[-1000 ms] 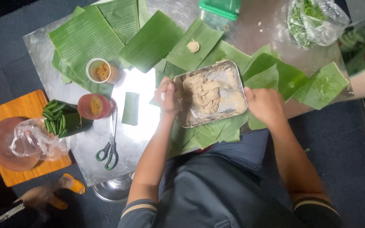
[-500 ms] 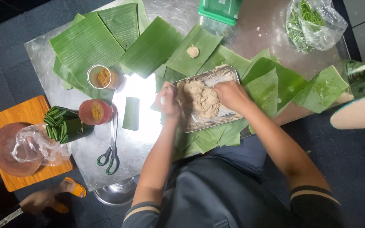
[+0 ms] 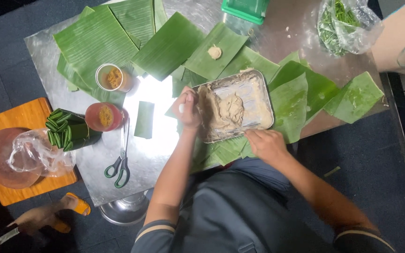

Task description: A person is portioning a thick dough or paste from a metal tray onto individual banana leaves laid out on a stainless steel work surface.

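The right hand [image 3: 267, 146] is resting at the near edge of the metal tray [image 3: 263, 96], its grip loosely curled and holding nothing visible. The left hand [image 3: 187, 108] is pressing against the tray's left side, fingers closed around a small white object. Pale dough [image 3: 228, 108] is lying inside the tray, which is sitting on banana leaves [image 3: 165, 44] covering the worktop [image 3: 155, 140].

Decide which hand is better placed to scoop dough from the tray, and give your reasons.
Probably the left hand. It sits at the tray's left edge, touching the dough. The right hand rests below the tray on the leaves, clear of the dough.
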